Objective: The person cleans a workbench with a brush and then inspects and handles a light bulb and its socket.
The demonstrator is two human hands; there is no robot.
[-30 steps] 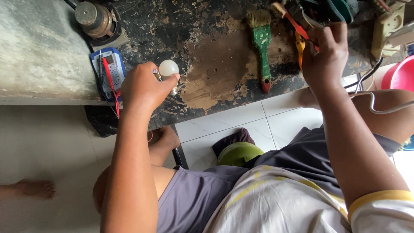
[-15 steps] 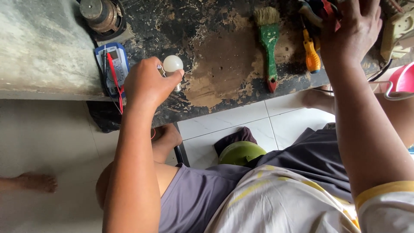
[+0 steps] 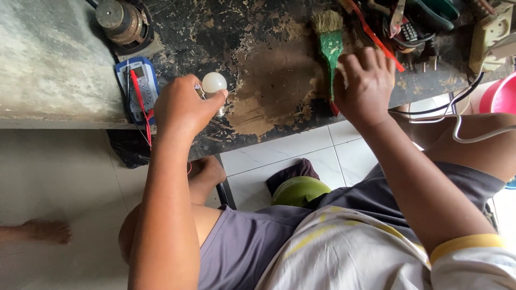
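My left hand [image 3: 181, 107] grips a small white light bulb [image 3: 214, 82] by its metal base, just above the dark, worn workbench [image 3: 269, 70]. A blue multimeter [image 3: 137, 80] with red leads lies right beside that hand. My right hand [image 3: 365, 86] hovers knuckles-up with curled fingers over the handle of a green paintbrush [image 3: 329, 37]. The brush's red tip shows below the hand. Whether the fingers hold anything is hidden.
A pile of tools and cables [image 3: 414, 24] fills the bench's far right. A round metal motor part [image 3: 118, 19] stands at top left. A pink bucket [image 3: 502, 94] and a white cable [image 3: 462, 137] are at the right. Another person's foot [image 3: 45, 231] rests on the floor at left.
My right hand has drawn back from the tool pile, down and left, to above the brush handle. My left hand still grips the bulb in about the same place.
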